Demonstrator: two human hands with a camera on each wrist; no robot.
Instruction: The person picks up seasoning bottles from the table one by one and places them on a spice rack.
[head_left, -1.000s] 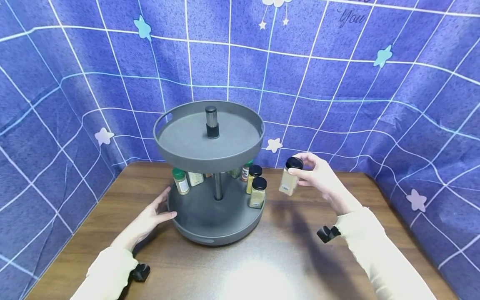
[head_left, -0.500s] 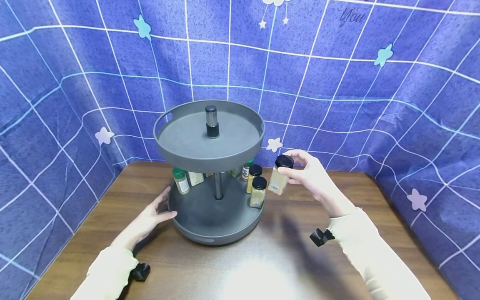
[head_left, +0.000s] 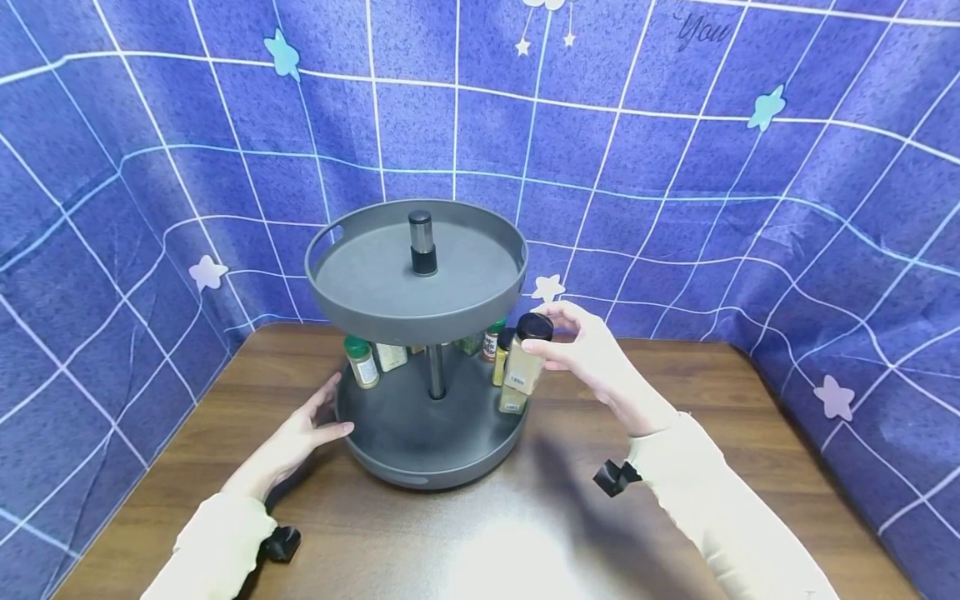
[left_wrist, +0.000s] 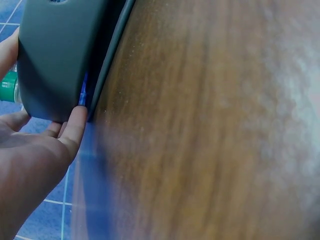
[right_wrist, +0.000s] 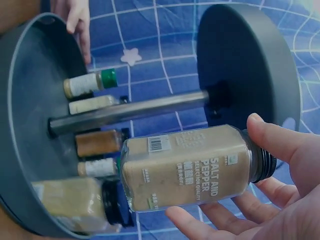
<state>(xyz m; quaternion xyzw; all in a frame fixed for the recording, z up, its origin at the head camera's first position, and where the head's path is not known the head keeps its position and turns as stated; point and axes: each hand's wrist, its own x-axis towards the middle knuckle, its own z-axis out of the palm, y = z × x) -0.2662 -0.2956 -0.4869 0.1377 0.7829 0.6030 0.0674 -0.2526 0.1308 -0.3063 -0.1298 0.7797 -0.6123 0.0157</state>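
Note:
My right hand pinches a square spice jar near its black lid. In the right wrist view the jar reads "SALT AND PEPPER", is filled with beige powder and lies across the picture. In the head view it overlaps another beige jar on the lower tray of a grey two-tier turntable. My left hand grips that tray's left rim. In the left wrist view the thumb is at the rim and a fingertip reaches under the tray's wall.
A green-capped bottle stands at the tray's left, a yellow jar at its right, and several more containers at its back. The upper tray overhangs them around a metal post. A blue curtain backs the wooden table.
My right hand has moved left with the salt and pepper jar, from beside the turntable to over the tray's right rim. My left hand stays at the left rim.

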